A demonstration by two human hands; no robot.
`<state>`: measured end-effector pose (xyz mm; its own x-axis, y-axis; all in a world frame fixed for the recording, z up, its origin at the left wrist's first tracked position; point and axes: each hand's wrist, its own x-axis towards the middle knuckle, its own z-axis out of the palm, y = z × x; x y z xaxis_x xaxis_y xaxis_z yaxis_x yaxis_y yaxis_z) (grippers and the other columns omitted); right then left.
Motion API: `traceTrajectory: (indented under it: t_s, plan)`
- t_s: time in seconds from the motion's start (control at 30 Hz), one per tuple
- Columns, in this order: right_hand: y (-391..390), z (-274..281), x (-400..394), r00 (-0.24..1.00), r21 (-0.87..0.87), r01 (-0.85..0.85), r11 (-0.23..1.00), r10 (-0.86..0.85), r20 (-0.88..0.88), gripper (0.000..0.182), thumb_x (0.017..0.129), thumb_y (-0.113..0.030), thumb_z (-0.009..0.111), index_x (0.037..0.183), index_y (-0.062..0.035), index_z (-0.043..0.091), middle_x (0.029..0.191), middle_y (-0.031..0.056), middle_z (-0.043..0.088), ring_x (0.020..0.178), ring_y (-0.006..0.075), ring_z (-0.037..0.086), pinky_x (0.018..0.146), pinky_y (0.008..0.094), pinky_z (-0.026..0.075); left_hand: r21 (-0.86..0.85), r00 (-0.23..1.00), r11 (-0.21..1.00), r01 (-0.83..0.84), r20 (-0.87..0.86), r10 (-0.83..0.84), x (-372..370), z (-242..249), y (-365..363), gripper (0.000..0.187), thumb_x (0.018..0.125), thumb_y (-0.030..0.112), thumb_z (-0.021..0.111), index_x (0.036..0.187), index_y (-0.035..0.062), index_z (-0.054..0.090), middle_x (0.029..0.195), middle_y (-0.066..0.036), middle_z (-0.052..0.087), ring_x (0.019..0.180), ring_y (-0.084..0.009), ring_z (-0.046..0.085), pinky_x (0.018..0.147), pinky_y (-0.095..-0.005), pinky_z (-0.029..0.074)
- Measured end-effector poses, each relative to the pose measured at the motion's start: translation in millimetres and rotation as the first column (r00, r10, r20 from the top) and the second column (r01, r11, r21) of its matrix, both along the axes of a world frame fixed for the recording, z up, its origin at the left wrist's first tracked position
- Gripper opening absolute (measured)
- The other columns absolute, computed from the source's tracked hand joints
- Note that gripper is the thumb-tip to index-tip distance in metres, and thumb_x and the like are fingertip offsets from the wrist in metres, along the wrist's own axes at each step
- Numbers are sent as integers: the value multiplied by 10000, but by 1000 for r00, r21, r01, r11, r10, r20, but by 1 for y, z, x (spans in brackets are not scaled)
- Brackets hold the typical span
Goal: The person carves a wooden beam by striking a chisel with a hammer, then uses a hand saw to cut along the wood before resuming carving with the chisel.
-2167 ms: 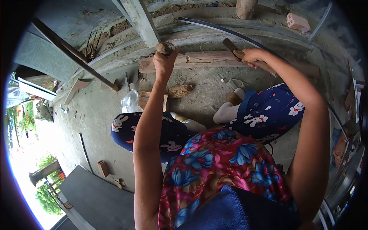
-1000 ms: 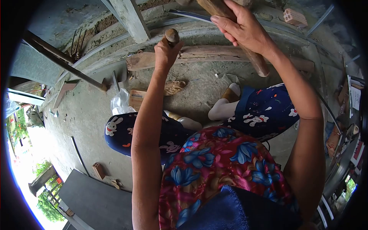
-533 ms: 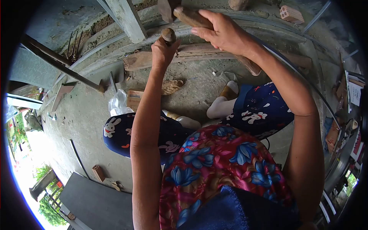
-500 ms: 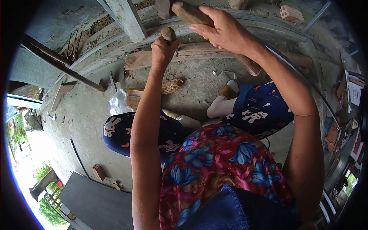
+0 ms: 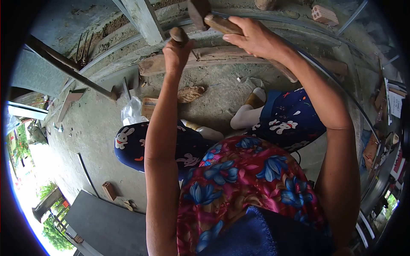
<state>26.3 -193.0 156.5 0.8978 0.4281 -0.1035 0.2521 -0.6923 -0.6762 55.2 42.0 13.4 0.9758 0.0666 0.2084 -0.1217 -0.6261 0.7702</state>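
Observation:
My left hand (image 5: 176,55) is wrapped round the wooden handle of a chisel (image 5: 178,35), its rounded butt pointing up and its blade hidden from view. Below it lies a long, rough wooden beam (image 5: 218,59), with a thin dark metal piece showing by the hand. My right hand (image 5: 260,40) grips the wooden handle of a hammer (image 5: 224,24). The hammer's dark metal head is up and to the right of the chisel butt, apart from it. The handle's end sticks out below my right wrist.
A post (image 5: 147,23) stands beyond the beam, close to my left hand. A dark pole (image 5: 81,74) slants at the left. On the concrete floor are a dry leaf (image 5: 191,94), a plastic bag (image 5: 132,112) and a brick (image 5: 109,191). Another brick (image 5: 324,16) lies far right.
The hammer and my right hand have moved right and slightly down. My left hand has shifted a little left, and the chisel's butt has moved left with it.

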Motion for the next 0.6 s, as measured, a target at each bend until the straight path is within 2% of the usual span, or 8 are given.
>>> traceTrajectory:
  t_s: [0.03,0.07,0.1,0.17,0.27,0.37,0.6]
  plan:
    - [-5,1,-2,999,21,18,1000,-17,-49,361,932,-311,571,1105,0,514,579,-12,460,437,60,464,377,233,400,-16,998,998,-63,10,64,2,1,8,396,693,309,780,803,-47,647,736,-196,676,697,-285,690,637,-371,534]
    - [-10,1,-3,995,41,34,999,-30,-100,368,931,-318,571,1108,0,514,580,-13,458,437,60,461,379,234,399,-2,993,994,-111,-27,111,5,2,17,377,732,328,770,804,-33,686,737,-151,689,695,-275,684,672,-358,518]
    - [-13,1,-5,996,49,52,997,-48,-75,365,931,-326,569,1093,-4,514,594,-17,451,437,56,448,380,231,390,107,981,977,-186,68,180,5,9,22,393,690,311,775,765,-57,659,738,-199,679,695,-291,690,651,-374,533]
    - [-18,-3,-2,994,24,79,997,-77,-78,337,933,-322,567,1070,-19,516,616,-19,451,438,45,434,383,225,386,2,980,981,-196,22,196,6,19,33,393,688,312,778,757,-57,663,722,-196,677,680,-284,689,649,-376,530]
    - [-15,4,0,984,61,112,992,-102,-146,313,933,-319,567,1047,-33,515,635,-21,449,444,32,426,384,213,379,-120,985,978,-171,-37,168,5,22,35,375,694,308,774,754,-45,667,715,-189,676,680,-288,687,649,-372,526]
    - [-14,0,2,985,110,102,989,-85,-150,306,935,-326,564,1030,-40,515,639,-25,449,445,26,419,387,209,376,-196,990,971,-139,2,142,5,9,22,350,700,302,770,756,-29,674,712,-180,678,676,-288,684,651,-371,523]
    - [-8,2,-4,985,109,91,990,-74,-153,316,929,-328,572,1014,-28,518,630,-12,466,449,39,444,386,214,390,-90,1000,996,-2,-10,2,-4,7,1,371,702,292,769,807,-38,638,751,-187,676,717,-298,681,656,-381,526]
